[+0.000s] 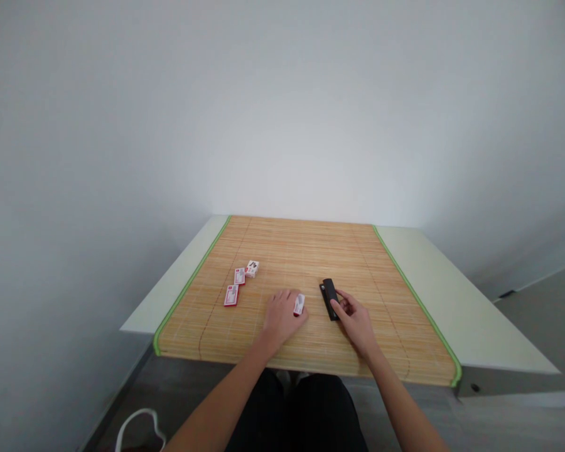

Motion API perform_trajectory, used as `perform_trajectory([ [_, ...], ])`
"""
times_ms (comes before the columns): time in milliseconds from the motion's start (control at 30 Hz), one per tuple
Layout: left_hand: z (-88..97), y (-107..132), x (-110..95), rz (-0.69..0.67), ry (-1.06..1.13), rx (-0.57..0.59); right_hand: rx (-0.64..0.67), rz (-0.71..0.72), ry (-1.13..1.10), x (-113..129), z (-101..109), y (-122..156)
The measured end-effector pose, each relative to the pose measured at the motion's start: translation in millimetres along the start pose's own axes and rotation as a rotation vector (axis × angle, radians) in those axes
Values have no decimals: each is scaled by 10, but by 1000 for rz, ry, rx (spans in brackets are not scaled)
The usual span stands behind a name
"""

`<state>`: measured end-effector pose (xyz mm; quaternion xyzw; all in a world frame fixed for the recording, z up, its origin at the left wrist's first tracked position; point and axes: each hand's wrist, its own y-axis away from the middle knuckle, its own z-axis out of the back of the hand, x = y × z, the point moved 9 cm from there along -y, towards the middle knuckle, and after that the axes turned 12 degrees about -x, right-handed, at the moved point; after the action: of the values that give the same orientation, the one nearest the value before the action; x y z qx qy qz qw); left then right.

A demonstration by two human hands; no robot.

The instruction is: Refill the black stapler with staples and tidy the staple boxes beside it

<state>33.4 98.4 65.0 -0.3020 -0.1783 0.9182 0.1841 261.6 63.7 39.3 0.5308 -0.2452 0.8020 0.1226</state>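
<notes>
On the bamboo mat, my left hand (282, 317) is closed on a small red and white box (299, 304), with the fingers on its left side and the thumb near its lower end. To the right, my right hand (356, 319) grips a black stapler (329, 299) by its near right side. The stapler lies on the mat, pointing away from me and slightly left. Left of my hands are three more small boxes: a red and white one (231, 295) nearest me, another (240, 276) touching behind it, and a white one with dark marking (252, 269).
A bamboo mat (306, 245) with green edging covers the middle of the white table (433, 270). A plain wall (301, 125) rises behind the table. A white cable (139, 414) hangs at the lower left, and my legs are under the front edge.
</notes>
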Motion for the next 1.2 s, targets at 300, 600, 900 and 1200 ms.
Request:
perform_trajectory([
  [300,73,-27,351,5,226,99,37,17,32,-11,-35,23],
  [600,-44,-118,369,-31,244,191,115,43,21,41,-158,71],
  [900,-138,-168,153,-85,214,208,170,27,16,82,-396,100],
  [1200,-224,-185,34,-117,158,191,121,6,-31,78,-338,84],
])
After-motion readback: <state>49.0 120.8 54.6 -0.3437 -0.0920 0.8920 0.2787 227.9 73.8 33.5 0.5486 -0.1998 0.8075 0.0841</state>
